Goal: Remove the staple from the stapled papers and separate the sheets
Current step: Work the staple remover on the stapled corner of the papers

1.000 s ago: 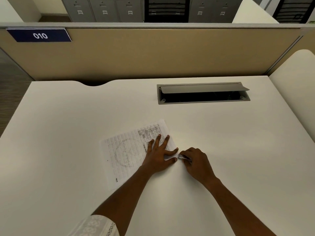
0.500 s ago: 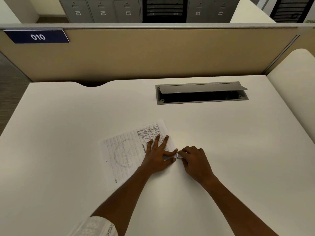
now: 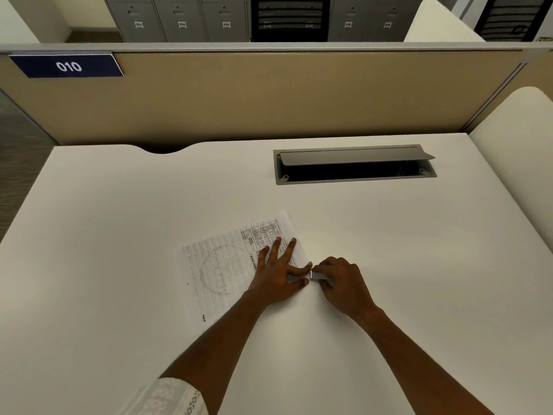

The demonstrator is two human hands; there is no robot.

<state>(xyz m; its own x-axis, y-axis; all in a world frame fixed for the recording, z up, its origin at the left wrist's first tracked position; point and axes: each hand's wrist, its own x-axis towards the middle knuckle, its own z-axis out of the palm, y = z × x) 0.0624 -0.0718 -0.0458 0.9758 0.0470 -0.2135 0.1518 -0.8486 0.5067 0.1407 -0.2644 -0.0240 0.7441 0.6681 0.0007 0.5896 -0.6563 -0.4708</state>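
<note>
On the white counter [image 3: 119, 235], the stapled papers [image 3: 221, 271] lie flat under the left hand [image 3: 279, 277], fingers spread and pressing. Right hand [image 3: 341, 283] grips a small metal tool [image 3: 317, 275] at the near-right corner. Staple itself is not discernible. Advised: maintain downward pressure, lever gently, avoid tearing.

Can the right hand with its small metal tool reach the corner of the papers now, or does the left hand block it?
Probably yes. The left hand lies flat on the papers, leaving the corner open to the right hand and its metal tool.
</note>
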